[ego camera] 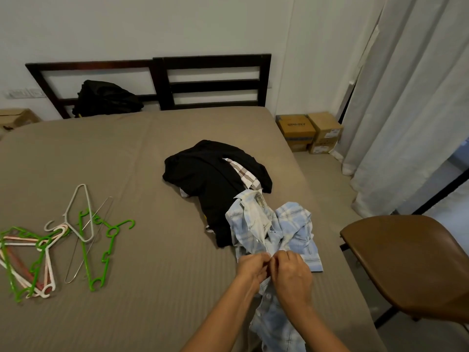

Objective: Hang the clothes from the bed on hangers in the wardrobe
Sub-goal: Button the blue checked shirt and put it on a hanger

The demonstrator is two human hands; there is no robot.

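Note:
A light blue checked shirt [291, 224] lies crumpled near the right side of the bed [157, 275], its lower part trailing toward me. My left hand [251, 269] and my right hand [291, 274] meet at its front placket, both pinching the fabric by the buttons. Behind the shirt lies a black garment [208, 174] over a brown-and-white checked one [243, 174]. Several hangers [50, 247], green, white, pink and one of thin wire, lie in a loose heap at the left of the bed. The wardrobe is out of view.
A brown chair seat [411, 265] stands close to the bed's right edge. Cardboard boxes [309, 132] sit on the floor by white curtains [411, 110]. A black bag [106, 99] leans on the dark headboard [213, 82].

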